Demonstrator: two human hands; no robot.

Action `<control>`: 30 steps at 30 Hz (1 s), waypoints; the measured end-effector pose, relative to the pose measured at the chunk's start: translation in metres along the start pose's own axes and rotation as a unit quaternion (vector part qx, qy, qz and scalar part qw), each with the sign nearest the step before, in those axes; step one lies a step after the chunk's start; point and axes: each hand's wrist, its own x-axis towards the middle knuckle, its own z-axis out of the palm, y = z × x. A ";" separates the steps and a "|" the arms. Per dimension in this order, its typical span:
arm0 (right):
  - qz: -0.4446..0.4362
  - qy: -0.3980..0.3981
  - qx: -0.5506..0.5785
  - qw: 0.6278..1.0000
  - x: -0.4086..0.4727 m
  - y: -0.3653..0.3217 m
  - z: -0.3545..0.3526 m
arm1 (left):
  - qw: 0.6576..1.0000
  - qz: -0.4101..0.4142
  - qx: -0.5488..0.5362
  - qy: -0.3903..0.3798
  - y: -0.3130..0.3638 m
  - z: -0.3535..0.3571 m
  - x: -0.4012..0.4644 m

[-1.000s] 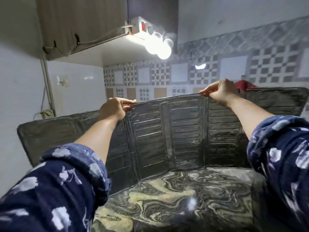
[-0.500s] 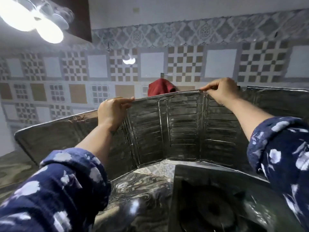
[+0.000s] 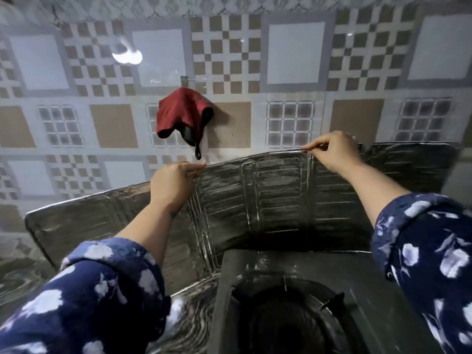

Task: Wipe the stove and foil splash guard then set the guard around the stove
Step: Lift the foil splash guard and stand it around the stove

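Note:
The folding foil splash guard (image 3: 255, 195) stands upright, its ribbed middle panel behind the dark stove (image 3: 286, 297) and its side wings angled out left and right. My left hand (image 3: 176, 182) pinches the guard's top edge at the left fold. At the right fold my right hand (image 3: 332, 149) pinches the same edge. The stove's burner ring shows at the bottom centre, just in front of the guard's lower edge.
A red cloth (image 3: 184, 116) hangs on a hook on the tiled wall (image 3: 293, 52) behind the guard. The marbled counter (image 3: 189, 320) runs left of the stove. My blue flowered sleeves fill both lower corners.
The view has swung right and down, away from the lamp and cabinet. Both hands have carried the guard right along the counter, and it now stands behind the stove.

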 end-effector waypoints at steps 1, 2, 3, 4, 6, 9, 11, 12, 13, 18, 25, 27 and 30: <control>0.010 0.001 -0.002 1.000 -0.002 0.008 0.006 | 1.000 0.004 0.005 -0.003 -0.001 0.009 -0.001; 0.018 0.002 0.000 1.000 -0.004 0.016 0.012 | 1.000 0.007 0.006 -0.007 -0.002 0.017 -0.002; 0.025 0.002 0.002 1.000 -0.007 0.023 0.017 | 1.000 0.010 0.005 -0.014 -0.002 0.025 -0.004; 0.030 -0.002 0.003 1.000 -0.009 0.030 0.022 | 1.000 0.013 0.004 -0.025 -0.001 0.032 -0.005; 0.039 -0.010 0.004 0.999 -0.014 0.042 0.030 | 0.999 0.021 0.009 -0.034 0.001 0.043 -0.008; 0.050 -0.002 0.017 0.999 -0.014 0.054 0.032 | 1.000 0.028 0.006 -0.005 0.005 0.053 -0.005; 0.048 0.014 0.034 0.998 -0.008 0.058 0.027 | 0.999 0.032 -0.001 0.017 0.010 0.055 0.002; 0.044 0.022 0.039 0.998 -0.003 0.059 0.023 | 0.999 0.036 -0.005 0.025 0.013 0.055 0.007; 0.038 0.028 0.041 0.998 0.001 0.059 0.020 | 0.999 0.040 -0.007 0.030 0.016 0.053 0.012; 0.015 0.037 0.057 0.998 0.016 0.054 0.002 | 0.996 0.070 -0.011 0.061 0.025 0.042 0.025; 0.047 0.036 0.045 0.997 -0.010 0.069 0.017 | 0.997 0.068 -0.017 0.033 0.023 0.064 0.005; 0.048 0.038 0.046 0.997 -0.012 0.074 0.019 | 0.996 0.083 -0.011 0.040 0.023 0.069 0.006; 0.031 0.049 0.049 0.997 0.001 0.072 0.012 | 0.990 0.112 0.013 0.081 0.027 0.065 0.021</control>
